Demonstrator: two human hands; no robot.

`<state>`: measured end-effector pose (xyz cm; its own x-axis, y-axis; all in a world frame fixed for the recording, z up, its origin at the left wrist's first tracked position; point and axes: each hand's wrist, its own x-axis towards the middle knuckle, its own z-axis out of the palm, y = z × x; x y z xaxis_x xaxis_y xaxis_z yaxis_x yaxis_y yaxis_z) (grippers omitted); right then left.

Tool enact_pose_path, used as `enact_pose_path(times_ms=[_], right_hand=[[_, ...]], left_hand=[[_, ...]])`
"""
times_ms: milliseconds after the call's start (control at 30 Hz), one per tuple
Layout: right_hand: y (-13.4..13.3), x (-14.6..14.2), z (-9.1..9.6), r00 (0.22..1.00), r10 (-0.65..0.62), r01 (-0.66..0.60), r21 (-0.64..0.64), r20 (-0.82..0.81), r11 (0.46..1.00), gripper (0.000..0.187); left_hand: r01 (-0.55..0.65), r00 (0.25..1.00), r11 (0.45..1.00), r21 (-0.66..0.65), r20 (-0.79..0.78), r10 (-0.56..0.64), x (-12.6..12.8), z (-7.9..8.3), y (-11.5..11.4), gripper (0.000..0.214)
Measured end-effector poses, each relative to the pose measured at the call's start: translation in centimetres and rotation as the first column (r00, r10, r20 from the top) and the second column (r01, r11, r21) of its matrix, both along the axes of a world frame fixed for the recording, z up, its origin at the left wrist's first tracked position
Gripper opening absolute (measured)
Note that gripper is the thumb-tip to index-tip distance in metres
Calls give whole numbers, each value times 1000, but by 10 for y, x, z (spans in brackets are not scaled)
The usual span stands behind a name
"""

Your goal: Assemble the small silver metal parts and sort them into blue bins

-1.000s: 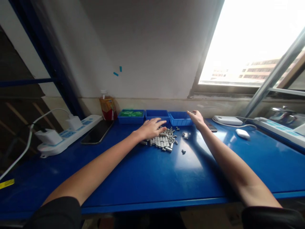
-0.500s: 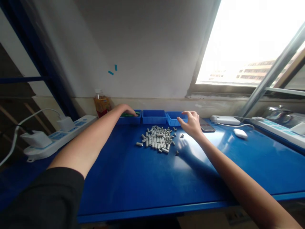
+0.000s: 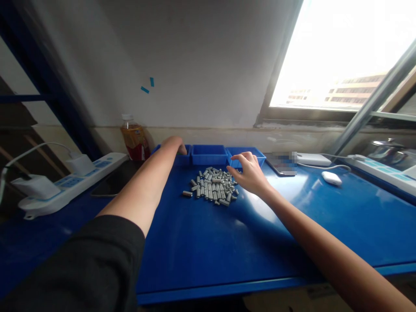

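Observation:
My left hand (image 3: 176,144) reaches down into the left blue bin (image 3: 182,160), its fingertips mostly hidden behind the wrist and the bin's wall. A bit of green shows inside that bin. My right hand (image 3: 249,174) hovers at the right edge of a pile of small metal cylinders (image 3: 211,187), just in front of the right blue bin (image 3: 260,156). Its thumb and fingers are curved and spread apart, and nothing shows between them. Smaller dark metal pieces lie on the pile's right side, partly covered by the right hand.
Between the two outer bins stands a middle blue bin (image 3: 209,159). Behind my left arm are a drink bottle (image 3: 134,141) and a power strip (image 3: 78,182). On the right lie a phone (image 3: 280,165), a white power bank (image 3: 313,159) and a white earphone case (image 3: 331,178).
My right hand has come left and lower, from the right bin towards the pile. My left hand stays at the left bin, its forearm now steeper. The whole view has shifted slightly.

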<state>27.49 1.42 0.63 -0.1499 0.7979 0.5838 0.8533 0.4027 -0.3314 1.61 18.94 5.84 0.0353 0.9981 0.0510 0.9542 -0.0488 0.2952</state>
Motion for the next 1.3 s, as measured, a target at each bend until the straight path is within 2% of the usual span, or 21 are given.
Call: enact_pose_path(times_ms=[100, 167, 333, 400, 500, 567, 633, 667, 733, 800, 867, 933, 967, 1033, 1067, 1133, 1167, 1233, 1300], right_hand=[[-1, 0, -1, 1000, 13, -13, -5, -2, 1000, 31], [1, 1, -3, 1000, 20, -20, -5, -2, 1000, 30], [5, 5, -3, 999, 33, -33, 1, -27, 999, 30], [5, 5, -3, 998, 42, -41, 6, -42, 999, 30], [6, 7, -3, 998, 47, -46, 11, -40, 999, 30], [6, 7, -2, 999, 43, -43, 14, -34, 999, 31], [6, 8, -1, 999, 36, -36, 10, -29, 999, 32], [6, 8, -1, 999, 34, -34, 6, -27, 999, 32], [6, 8, 0, 999, 37, -37, 0, -30, 999, 30], [4, 6, 0, 998, 51, -52, -13, -44, 999, 28], [2, 2, 1, 996, 67, -69, -35, -57, 997, 27], [0, -1, 0, 995, 84, -87, -52, -56, 995, 27], [-2, -3, 0, 994, 96, -98, -54, -50, 994, 27], [-4, -5, -1, 992, 123, -125, -57, -34, 991, 26], [-5, -6, -1, 991, 135, -136, -63, -25, 989, 26], [-6, -8, -3, 988, 153, -152, -85, -4, 985, 27], [-6, -8, -4, 987, 159, -158, -99, 8, 983, 28], [-6, -9, -5, 985, 172, -167, -121, 31, 978, 27], [-7, -10, -6, 982, 182, -174, -135, 47, 975, 27]], left_hand=[[-123, 990, 985, -120, -85, 113, -3, -4, -10, 32], [-187, 976, 970, -154, -137, 166, -4, -7, -18, 27], [-206, 963, 978, -46, -185, 194, -9, -6, -35, 40], [-196, 963, 980, 15, -186, 196, -16, 5, -39, 48], [-173, 966, 974, 144, -167, 196, -26, 35, -49, 55], [-87, 975, 962, 260, -177, 136, -27, 55, -65, 51], [48, 972, 954, 295, -232, 22, -20, 66, -90, 45], [136, 963, 954, 268, -261, -64, -14, 66, -105, 43], [293, 924, 936, 193, -309, -226, 3, 54, -137, 44], [354, 900, 931, 91, -306, -312, 21, 31, -162, 41], [353, 898, 936, 15, -286, -334, 34, 8, -173, 40], [323, 908, 944, -66, -261, -328, 38, -2, -170, 58], [319, 910, 938, -136, -231, -343, 36, -1, -164, 72], [357, 899, 897, -262, -163, -406, 27, 11, -146, 93], [385, 892, 885, -260, -142, -430, 20, 21, -135, 99], [405, 896, 880, -249, -84, -436, 5, 38, -112, 98], [394, 910, 884, -251, -24, -413, -2, 43, -100, 90], [247, 969, 941, -229, 61, -240, -11, 45, -79, 76], [13, 1000, 997, -82, -7, -14, -13, 35, -63, 73]])
